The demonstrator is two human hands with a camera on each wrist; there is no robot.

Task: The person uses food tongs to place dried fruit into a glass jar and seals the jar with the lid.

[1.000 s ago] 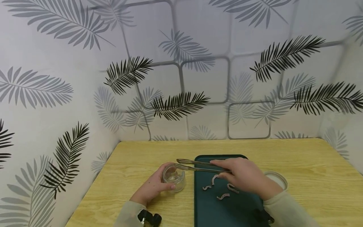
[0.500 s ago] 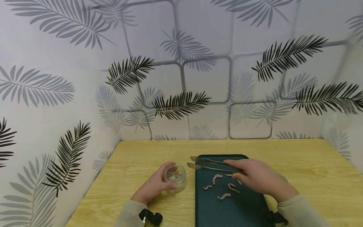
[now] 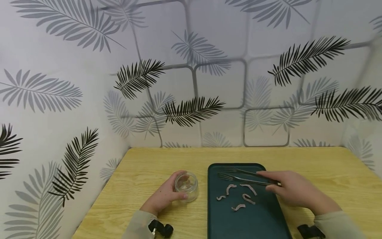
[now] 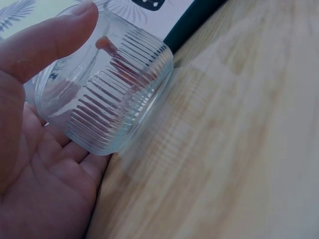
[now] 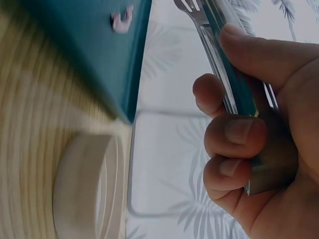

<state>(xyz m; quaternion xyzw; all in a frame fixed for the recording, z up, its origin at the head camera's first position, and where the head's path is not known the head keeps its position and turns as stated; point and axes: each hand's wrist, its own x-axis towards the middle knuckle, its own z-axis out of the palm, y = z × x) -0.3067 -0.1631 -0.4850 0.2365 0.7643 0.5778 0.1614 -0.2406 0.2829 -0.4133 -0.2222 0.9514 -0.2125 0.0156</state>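
My left hand (image 3: 165, 194) grips a small clear glass jar (image 3: 192, 196) standing upright on the table. In the left wrist view, the ribbed jar (image 4: 119, 84) has a reddish-brown piece (image 4: 124, 67) inside. My right hand (image 3: 293, 191) holds metal tongs (image 3: 249, 181) with fork-shaped ends, fingers curled round the handle in the right wrist view. Parted tong tips hover over the far part of the dark green tray (image 3: 247, 222), with nothing seen between them. Several curled brownish-pink strips, such as the U-shaped strip (image 3: 247, 198), lie on the tray.
A round beige lid (image 5: 82, 186) lies on the table near the tray in the right wrist view; my right hand and forearm hide it in the head view. The wooden table (image 3: 158, 159) ends at a leaf-patterned wall (image 3: 218, 83).
My right hand has moved right with the tongs, from above the jar mouth to over the tray's far right side. My left hand stays on the jar. More strips now show.
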